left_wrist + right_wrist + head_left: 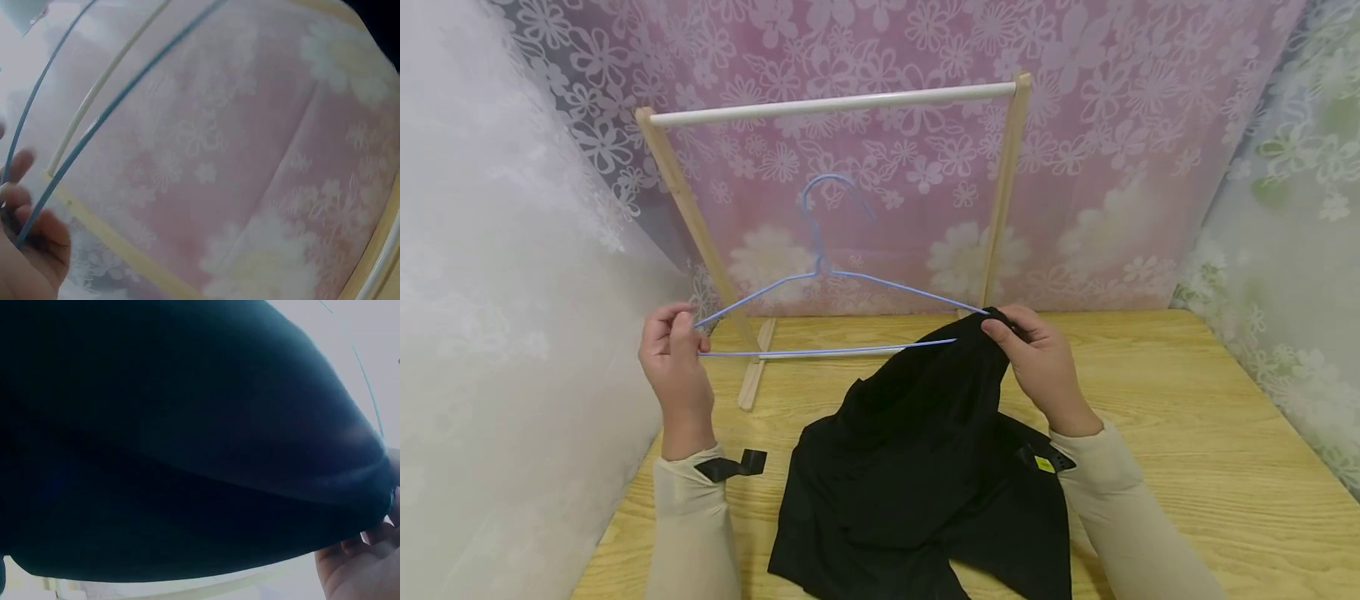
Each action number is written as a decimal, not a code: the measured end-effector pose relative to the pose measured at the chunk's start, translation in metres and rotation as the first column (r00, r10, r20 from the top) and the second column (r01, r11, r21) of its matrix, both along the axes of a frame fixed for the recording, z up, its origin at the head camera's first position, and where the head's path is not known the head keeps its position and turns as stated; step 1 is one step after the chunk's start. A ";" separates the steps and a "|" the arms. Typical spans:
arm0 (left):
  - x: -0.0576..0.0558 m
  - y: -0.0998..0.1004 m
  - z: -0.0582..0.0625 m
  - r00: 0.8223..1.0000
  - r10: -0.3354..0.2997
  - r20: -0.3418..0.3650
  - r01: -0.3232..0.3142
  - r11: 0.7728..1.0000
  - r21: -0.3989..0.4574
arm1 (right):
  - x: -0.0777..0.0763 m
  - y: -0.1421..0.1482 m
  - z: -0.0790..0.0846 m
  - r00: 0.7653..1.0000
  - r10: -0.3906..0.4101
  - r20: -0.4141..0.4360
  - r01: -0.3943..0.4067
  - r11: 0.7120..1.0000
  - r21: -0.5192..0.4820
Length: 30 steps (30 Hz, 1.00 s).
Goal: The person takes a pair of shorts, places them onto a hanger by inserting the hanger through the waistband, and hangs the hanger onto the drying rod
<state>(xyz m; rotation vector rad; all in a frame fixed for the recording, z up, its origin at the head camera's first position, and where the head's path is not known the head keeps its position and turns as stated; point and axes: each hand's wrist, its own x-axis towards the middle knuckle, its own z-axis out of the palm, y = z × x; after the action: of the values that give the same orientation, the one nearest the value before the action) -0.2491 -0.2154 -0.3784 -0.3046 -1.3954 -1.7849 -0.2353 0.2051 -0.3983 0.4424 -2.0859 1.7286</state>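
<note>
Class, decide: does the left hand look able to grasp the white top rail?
Probably not yet: the left hand grips the blue hanger and would likely have to let go before grasping the white top rail.

Head view: from my head, forward and down, farthest off, taking in my left hand (676,360), right hand (1045,363), hanger (819,265), black cloth (910,467), rack (842,103). Left wrist view: close beside left hand, tilted, facing floral backdrop (250,144) past hanger; shares both, plus rack, with head view. Right wrist view: very near black cloth, which fills most of frame; right hand at edge; both shared with head view.
</note>
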 end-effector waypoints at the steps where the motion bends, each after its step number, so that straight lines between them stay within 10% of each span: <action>1: 0.000 -0.001 -0.001 1.000 0.014 0.011 -0.013 0.995 -0.103 | 0.000 0.001 0.001 1.000 -0.009 0.000 0.009 1.000 -0.020; 5: -0.001 -0.003 -0.005 0.997 0.074 0.007 -0.066 0.922 -0.381 | 0.000 0.006 0.002 0.999 -0.029 -0.023 0.028 0.999 -0.030; 14: 0.005 0.012 -0.002 0.999 0.044 -0.026 -0.052 0.862 -0.504 | -0.001 -0.005 -0.002 0.985 0.100 -0.141 -0.083 0.989 0.119; 30: 0.004 0.047 -0.008 0.996 -0.092 0.019 0.082 0.739 -0.669 | -0.002 -0.010 -0.006 0.964 0.041 -0.262 0.016 0.977 0.211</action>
<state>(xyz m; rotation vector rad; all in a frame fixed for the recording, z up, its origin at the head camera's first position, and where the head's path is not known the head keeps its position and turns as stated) -0.2448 -0.1686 -0.3867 -0.7718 -2.0124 -1.2702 -0.2374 0.1951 -0.4039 0.7101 -2.0787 1.3702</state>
